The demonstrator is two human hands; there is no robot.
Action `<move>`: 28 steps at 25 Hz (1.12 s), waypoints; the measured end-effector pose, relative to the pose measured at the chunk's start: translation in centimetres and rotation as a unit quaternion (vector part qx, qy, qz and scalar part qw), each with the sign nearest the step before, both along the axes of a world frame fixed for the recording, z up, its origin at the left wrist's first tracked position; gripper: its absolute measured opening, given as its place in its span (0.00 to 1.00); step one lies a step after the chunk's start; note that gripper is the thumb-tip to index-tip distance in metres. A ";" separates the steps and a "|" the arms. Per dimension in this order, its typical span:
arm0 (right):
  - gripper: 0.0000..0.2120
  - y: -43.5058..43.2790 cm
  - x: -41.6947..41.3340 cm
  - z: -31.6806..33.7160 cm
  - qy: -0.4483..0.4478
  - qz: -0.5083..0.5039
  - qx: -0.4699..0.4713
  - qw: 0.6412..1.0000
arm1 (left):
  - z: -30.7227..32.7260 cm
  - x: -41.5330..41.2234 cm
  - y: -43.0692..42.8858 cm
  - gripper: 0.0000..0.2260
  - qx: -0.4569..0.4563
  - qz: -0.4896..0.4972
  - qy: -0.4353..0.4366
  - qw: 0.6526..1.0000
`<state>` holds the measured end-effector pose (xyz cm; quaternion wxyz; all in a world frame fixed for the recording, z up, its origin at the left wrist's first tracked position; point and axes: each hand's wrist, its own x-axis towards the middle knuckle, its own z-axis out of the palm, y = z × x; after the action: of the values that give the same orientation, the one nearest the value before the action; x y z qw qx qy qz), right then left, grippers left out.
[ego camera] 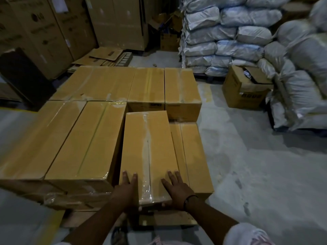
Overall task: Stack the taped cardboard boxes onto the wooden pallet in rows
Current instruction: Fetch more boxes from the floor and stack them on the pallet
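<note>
The taped cardboard box (pixel 148 147) lies on the near row of the stack. Its long axis runs from 6 to 12 o'clock, away from the person.

Both hands rest on its near end. The left hand (pixel 126 190) is at 7 o'clock of the tape seam and the right hand (pixel 177 190) at 5 o'clock. The fingers are straight and flat on the top face, gripping nothing. Neither hand is nearer.

The box sits between the left neighbour box (pixel 85 144) and the right neighbour box (pixel 192 156), overlapping the latter's edge. The likely next move is a push toward 12 o'clock, where the rear-row box (pixel 146 85) forms the stop.

The wooden pallet (pixel 168 221) shows at 6 o'clock. The stacked sacks (pixel 230 32) at 1 o'clock and the open carton (pixel 246 87) at 2 o'clock stand well apart.
</note>
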<state>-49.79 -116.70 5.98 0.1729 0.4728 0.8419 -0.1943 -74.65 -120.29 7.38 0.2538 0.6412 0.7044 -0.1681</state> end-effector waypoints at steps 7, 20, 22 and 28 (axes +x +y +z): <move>0.42 0.0 -0.2 0.0 0.026 -0.011 -0.004 1.000 | 0.1 -1.3 0.1 0.65 0.019 -0.024 0.011 0.999; 0.37 3.3 -6.6 -0.3 0.078 -0.109 0.012 0.991 | 1.8 -8.8 4.1 0.55 0.068 -0.067 0.111 0.989; 0.42 3.8 -7.0 -0.6 0.083 -0.141 0.007 0.986 | 1.7 -10.3 4.4 0.56 0.071 -0.070 0.094 0.991; 0.45 4.7 -7.2 -0.4 0.100 -0.186 -0.020 0.977 | 1.5 -12.5 5.6 0.56 0.105 -0.110 0.083 0.985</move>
<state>-56.96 -111.98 5.57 0.0581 0.5957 0.7484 -0.2858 -87.11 -114.68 8.92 0.1051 0.7216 0.6621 -0.1728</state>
